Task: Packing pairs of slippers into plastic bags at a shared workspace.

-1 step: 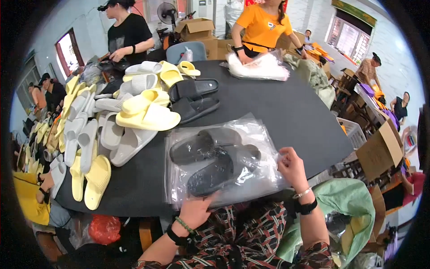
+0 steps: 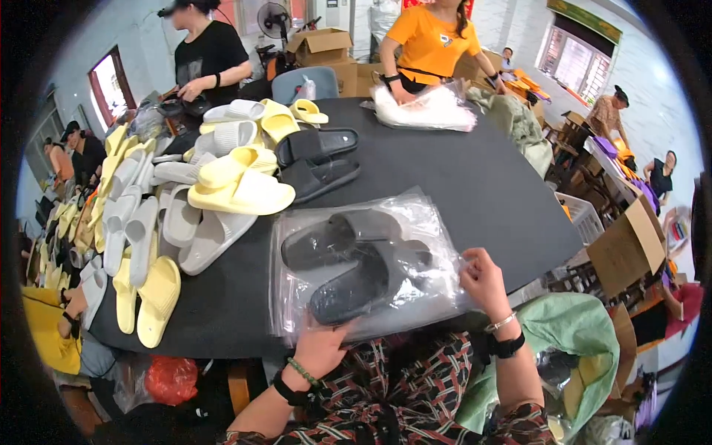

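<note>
By the near edge of the bench (image 2: 475, 185), your right hand (image 2: 486, 280) pinches the slippery-looking bag (image 2: 439, 278); your left hand (image 2: 320, 350)'s grip is unclear. Grasp the light-looking slippers (image 2: 352, 289) midway.

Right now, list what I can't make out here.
All in the head view:
Left hand: its grip, blurred at the edge of the clear bags.
Bag count: layers overlap.
Slipper pile: lowest slippers, covered by upper ones.
Green sack: its depths, hidden by folds.
Orange-shirted worker: head, cut by the top edge.
</note>
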### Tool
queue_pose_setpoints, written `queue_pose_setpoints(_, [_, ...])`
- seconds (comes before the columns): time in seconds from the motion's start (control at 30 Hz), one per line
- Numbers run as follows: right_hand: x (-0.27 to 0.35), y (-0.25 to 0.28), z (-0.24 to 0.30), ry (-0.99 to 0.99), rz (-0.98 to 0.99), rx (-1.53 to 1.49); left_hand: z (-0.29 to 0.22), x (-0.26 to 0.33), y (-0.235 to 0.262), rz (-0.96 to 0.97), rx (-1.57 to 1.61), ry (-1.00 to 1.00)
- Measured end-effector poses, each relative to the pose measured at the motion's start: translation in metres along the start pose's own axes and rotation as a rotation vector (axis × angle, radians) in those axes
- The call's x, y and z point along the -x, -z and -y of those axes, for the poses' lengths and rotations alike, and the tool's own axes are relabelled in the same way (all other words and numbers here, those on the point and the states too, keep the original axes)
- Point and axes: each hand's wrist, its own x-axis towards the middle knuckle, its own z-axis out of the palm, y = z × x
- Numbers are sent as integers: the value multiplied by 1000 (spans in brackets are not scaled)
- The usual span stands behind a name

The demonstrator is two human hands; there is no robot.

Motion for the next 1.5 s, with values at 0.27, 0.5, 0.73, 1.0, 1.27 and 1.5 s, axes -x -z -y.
queue_pose_setpoints(0.27, [10, 24, 5, -54, 278, 500, -2, -2, 0, -71, -8, -20])
queue_pose_setpoints(0.5, [-51, -25, -10, 346, 246, 223, -4, -4, -7, -57, 18, -32])
queue_pose_setpoints(0.73, [-58, -77, -26, 129, 622, 248, 7, 2, 12, 250, 117, 141])
queue_pose_setpoints(1.0, [-51, -72, -67, 151, 531, 254, 27, 18, 29, 177, 195, -95])
queue_pose_setpoints(1.27, [-54, -85, -73, 206, 540, 356, 46, 62, 22, -47, 172, -144])
queue_pose_setpoints(1.5, [-47, -54, -13, 344, 467, 437, 90, 68, 118, -242, 335, 77])
